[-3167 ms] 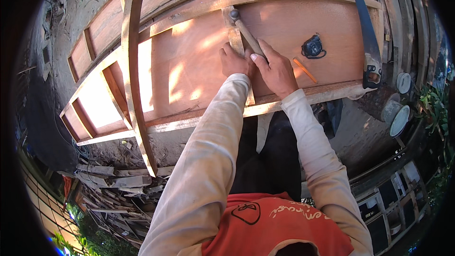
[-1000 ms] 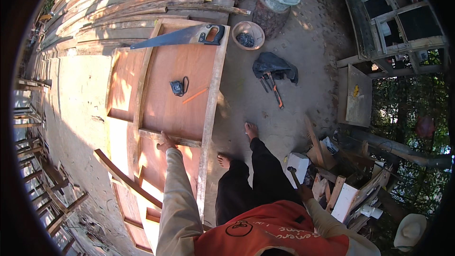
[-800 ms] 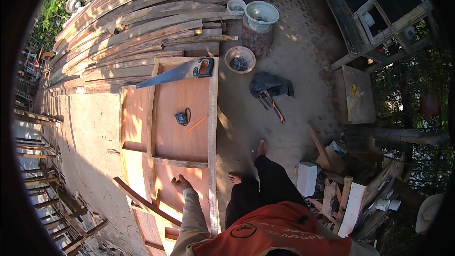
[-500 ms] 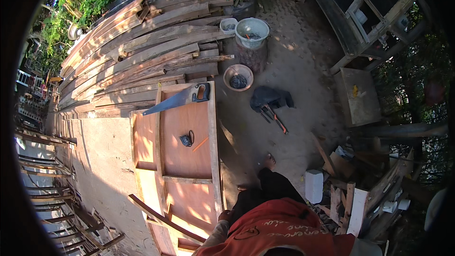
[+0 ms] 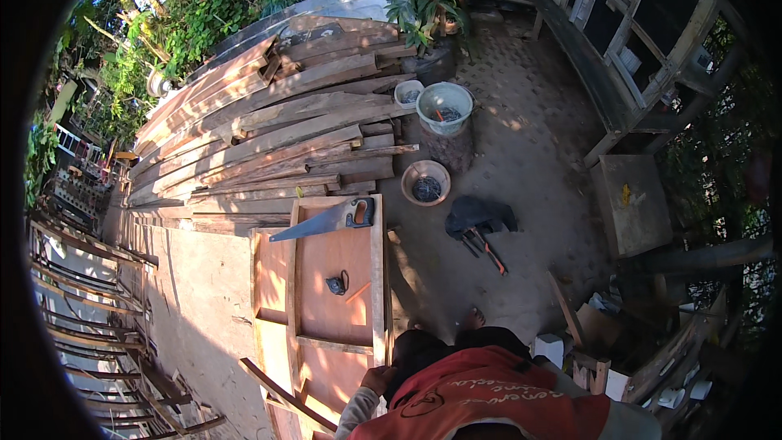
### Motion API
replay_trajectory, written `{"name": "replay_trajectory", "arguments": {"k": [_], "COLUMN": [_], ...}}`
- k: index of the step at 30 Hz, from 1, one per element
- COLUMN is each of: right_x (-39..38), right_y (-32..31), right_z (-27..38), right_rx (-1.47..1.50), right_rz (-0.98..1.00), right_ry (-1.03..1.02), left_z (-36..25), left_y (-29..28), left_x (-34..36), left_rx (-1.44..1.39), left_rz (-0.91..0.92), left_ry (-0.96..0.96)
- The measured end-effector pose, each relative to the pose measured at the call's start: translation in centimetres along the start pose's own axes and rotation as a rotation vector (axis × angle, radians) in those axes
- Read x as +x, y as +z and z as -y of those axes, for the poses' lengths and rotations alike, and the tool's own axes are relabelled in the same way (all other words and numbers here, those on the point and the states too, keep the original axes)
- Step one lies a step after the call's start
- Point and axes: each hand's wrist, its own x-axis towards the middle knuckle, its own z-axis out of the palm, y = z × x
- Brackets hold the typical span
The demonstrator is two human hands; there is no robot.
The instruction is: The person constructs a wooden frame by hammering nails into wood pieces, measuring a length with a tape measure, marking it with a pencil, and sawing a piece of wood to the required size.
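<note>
My left hand [image 5: 378, 379] is low in the picture, at the right edge of a wooden panel frame [image 5: 379, 277] and close to my dark trousers. It is small and its fingers are hard to make out. My right hand is out of sight; that sleeve [image 5: 635, 420] runs off the lower edge. On the frame's reddish plywood lie a handsaw [image 5: 322, 220] with a dark handle, a dark tape measure [image 5: 335, 285] with a strap, and an orange pencil [image 5: 358, 292]. A loose wooden strip [image 5: 285, 395] slants over the near left part of the frame.
Stacked planks [image 5: 277, 130] fill the far left. To their right are a pale basin [image 5: 445, 106] on a stump, a small white tub [image 5: 408, 94] and a clay-coloured bowl [image 5: 425, 182]. A dark bag with tools [image 5: 481, 218] lies on the ground. Scrap wood [image 5: 603, 342] is at right.
My view has tilted up, so the frame, saw and planks sit lower and further right. My left hand shows a little more beside the frame. The things on the panel have not moved.
</note>
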Motion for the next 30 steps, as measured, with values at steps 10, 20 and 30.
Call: {"name": "replay_trajectory", "arguments": {"k": [10,20,30], "right_x": [-3.1,-15.8,-31.4], "right_y": [2.4,3.0,-15.9], "right_z": [24.0,43.6,30.5], "right_rx": [0.114,0.138,1.018], "right_rz": [0.013,-0.019,-0.364], "right_ry": [-0.271,-0.969,-1.782], "left_z": [-17.7,-30.1,-30.0], "left_y": [-11.9,-14.9,-10.4], "left_x": [16.8,29.4,39.0], "left_rx": [0.158,-0.795,-1.389], "left_rz": [-0.069,1.069,0.463], "left_ry": [0.271,0.276,-0.171]}}
